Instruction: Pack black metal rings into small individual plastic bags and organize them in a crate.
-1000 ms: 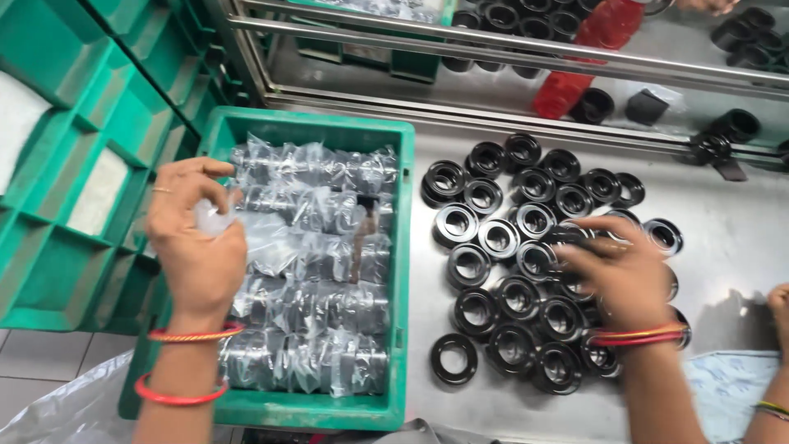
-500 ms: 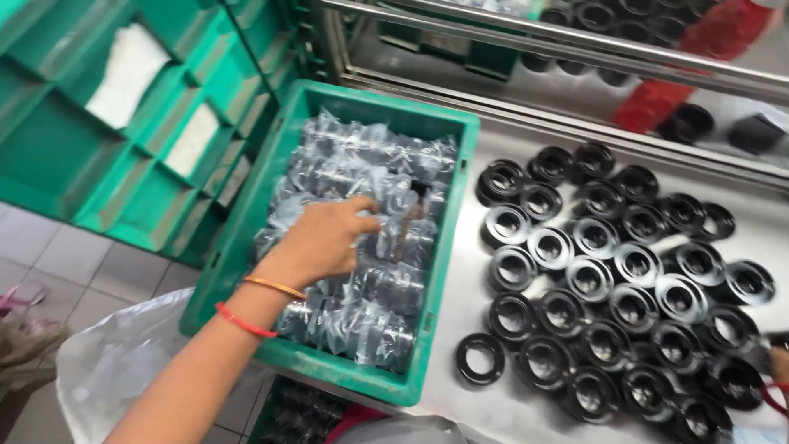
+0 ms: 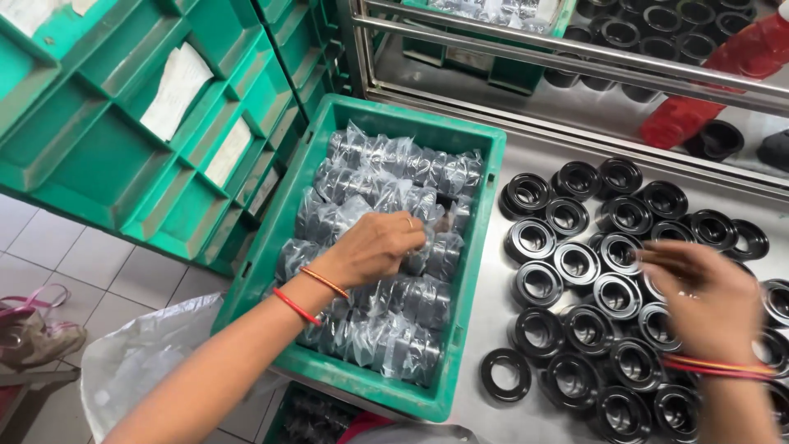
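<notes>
My left hand (image 3: pixel 374 247) grips a bagged part in the green crate (image 3: pixel 472 271); right hand (image 3: pixel 707 300) blurred, grip unclear.
Crate nearly full of bagged parts (image 3: pixel 386 329); many black rings (image 3: pixel 575 263) unbagged on the worktop (image 3: pixel 493 329).

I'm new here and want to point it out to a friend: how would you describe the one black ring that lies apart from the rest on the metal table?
Start at the green crate of plastic-wrapped parts, where the left hand rests. On the steel table to its right stands a cluster of black rings, under the blurred right hand. The lone ring lies by the crate's near right corner, flatter than the others and touching none.
</notes>
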